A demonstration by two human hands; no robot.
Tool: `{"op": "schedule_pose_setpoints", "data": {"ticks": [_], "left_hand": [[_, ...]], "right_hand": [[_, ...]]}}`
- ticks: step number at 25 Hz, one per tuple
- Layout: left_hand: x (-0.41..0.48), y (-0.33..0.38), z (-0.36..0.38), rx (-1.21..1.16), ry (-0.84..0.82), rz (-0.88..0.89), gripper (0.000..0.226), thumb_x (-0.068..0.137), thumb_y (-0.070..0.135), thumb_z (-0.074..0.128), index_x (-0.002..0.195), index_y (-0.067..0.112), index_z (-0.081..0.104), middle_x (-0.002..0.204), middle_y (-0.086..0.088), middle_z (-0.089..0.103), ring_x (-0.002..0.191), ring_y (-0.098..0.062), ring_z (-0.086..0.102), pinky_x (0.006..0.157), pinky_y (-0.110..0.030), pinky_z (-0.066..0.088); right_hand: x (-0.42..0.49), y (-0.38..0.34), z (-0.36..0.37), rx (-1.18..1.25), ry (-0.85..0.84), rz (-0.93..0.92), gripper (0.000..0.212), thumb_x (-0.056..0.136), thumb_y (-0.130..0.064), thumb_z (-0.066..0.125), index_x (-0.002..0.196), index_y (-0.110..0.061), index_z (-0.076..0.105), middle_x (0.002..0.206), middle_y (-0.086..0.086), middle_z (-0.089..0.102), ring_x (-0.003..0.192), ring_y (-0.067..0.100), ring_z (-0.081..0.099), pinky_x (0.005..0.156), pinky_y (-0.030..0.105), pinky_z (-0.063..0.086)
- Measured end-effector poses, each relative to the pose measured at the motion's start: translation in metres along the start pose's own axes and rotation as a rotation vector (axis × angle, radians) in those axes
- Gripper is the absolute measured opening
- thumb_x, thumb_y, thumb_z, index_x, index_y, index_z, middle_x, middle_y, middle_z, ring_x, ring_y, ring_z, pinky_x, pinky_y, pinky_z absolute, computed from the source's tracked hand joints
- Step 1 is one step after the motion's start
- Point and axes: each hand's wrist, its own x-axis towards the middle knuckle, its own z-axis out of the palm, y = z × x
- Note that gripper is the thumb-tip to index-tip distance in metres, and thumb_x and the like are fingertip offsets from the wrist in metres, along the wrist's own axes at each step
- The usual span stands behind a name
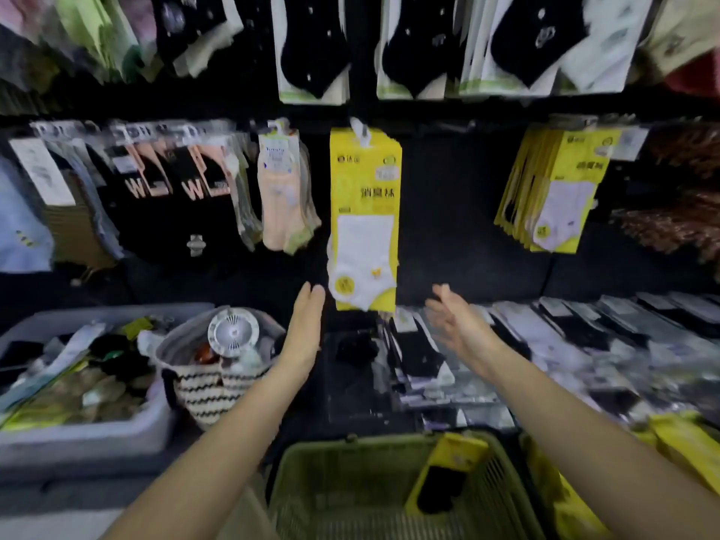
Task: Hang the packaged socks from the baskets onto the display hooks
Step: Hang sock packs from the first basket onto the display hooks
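Flanking one yellow pack (364,212), two hands (306,325) (456,325)

Dark shelf (350,403) bears sock packs (545,344), a grey tub (97,434), a striped bag (202,391).

Both arms outstretched, left hand (304,329) and right hand (456,320) empty, fingers straight.

Small white fan (233,332) in striped bag (202,391)
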Motion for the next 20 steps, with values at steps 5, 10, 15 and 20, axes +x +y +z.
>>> {"op": "schedule_pose_setpoints", "data": {"ticks": [5, 10, 15, 20], "left_hand": [[-0.081, -0.100, 0.019, 0.200, -0.233, -0.318, 0.061, 0.097, 0.048, 0.034, 0.149, 0.021, 0.016, 0.156, 0.005, 0.016, 0.143, -0.016, 0.018, 0.110, -0.029, 0.019], [-0.128, -0.155, 0.056, 0.374, -0.335, -0.350, 0.054, 0.095, 0.020, 0.052, 0.142, 0.003, 0.032, 0.148, -0.013, 0.035, 0.135, -0.023, 0.037, 0.105, -0.025, 0.029], [-0.132, -0.188, 0.075, 0.485, -0.327, -0.386, 0.051, 0.093, 0.019, 0.054, 0.139, 0.002, 0.037, 0.142, -0.014, 0.044, 0.130, -0.024, 0.043, 0.103, -0.027, 0.033], [-0.121, -0.206, 0.088, 0.514, -0.291, -0.418, 0.049, 0.093, 0.020, 0.054, 0.138, 0.005, 0.039, 0.140, -0.012, 0.047, 0.126, -0.023, 0.046, 0.100, -0.026, 0.034]], "right_hand": [[-0.054, 0.100, -0.050, -0.325, 0.124, 0.301, 0.039, 0.097, -0.012, 0.047, 0.136, -0.012, 0.045, 0.127, 0.014, 0.055, 0.104, 0.027, 0.058, 0.087, 0.038, 0.046], [-0.079, 0.167, -0.088, -0.740, 0.126, 0.331, 0.039, 0.096, -0.004, 0.041, 0.135, -0.002, 0.046, 0.086, -0.003, 0.054, 0.065, 0.001, 0.054, 0.057, 0.009, 0.045], [-0.071, 0.205, -0.108, -1.066, 0.069, 0.221, 0.041, 0.091, -0.011, 0.052, 0.132, -0.015, 0.051, 0.117, 0.016, 0.063, 0.104, 0.029, 0.062, 0.083, 0.032, 0.048], [-0.035, 0.217, -0.110, -1.086, 0.077, 0.121, 0.039, 0.092, -0.014, 0.053, 0.130, -0.019, 0.052, 0.117, 0.016, 0.060, 0.093, 0.031, 0.061, 0.077, 0.039, 0.052]]}}
